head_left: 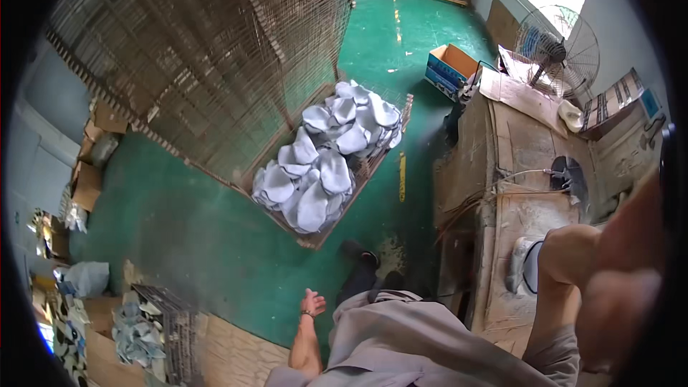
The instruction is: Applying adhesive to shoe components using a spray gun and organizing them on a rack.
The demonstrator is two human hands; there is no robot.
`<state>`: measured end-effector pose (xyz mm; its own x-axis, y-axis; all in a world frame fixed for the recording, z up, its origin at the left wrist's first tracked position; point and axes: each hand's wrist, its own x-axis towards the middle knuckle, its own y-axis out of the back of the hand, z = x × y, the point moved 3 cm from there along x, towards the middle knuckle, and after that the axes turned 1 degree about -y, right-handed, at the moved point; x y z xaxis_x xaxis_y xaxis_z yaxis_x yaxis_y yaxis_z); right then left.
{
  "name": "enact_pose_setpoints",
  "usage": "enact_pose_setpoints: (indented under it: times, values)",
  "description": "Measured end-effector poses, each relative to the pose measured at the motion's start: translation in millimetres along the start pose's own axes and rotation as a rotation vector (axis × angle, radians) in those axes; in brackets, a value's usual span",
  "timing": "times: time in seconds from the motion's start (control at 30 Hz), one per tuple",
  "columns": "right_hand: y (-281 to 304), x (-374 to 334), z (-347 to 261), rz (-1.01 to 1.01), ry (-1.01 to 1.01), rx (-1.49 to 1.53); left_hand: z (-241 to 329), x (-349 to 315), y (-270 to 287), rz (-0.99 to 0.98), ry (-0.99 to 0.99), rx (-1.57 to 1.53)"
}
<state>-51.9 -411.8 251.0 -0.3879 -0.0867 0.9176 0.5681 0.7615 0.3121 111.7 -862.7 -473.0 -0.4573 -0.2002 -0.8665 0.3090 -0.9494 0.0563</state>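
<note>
A crate (373, 165) filled with shoe insoles (322, 165) sits on the floor (193, 222) ahead of the person, wire racks (208, 43) leaning behind and left of it, the table (523, 150) to its right, a fan (559, 50) at the table's far end, and a cardboard box (450, 68) on the floor behind the table.

Left hand (312, 303) hangs at side, fingers loosely open, empty; right forearm raised close to camera, hand unseen.

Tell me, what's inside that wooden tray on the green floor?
The wooden tray is heaped with pale grey-white shoe-shaped pieces. The heap hides whatever lies underneath it and the tray's bottom.
</note>
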Motion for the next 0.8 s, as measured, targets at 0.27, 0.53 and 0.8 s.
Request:
enact_pose_setpoints:
  times: [0.27, 0.53, 0.8]
  values:
    - [-37, -169, 52, -0.172, -0.615, 0.233, -3, -52, 6, -0.006, 0.033, 0.09]
    - [18, -704, -25, -0.438, -1.969, 0.009, 7, -80, 22, 0.077, 0.063, 0.322]
    - [27, -716, 26, -0.415, -2.105, 0.038, 296, -19, -35, 0.325, -0.984, 0.817]
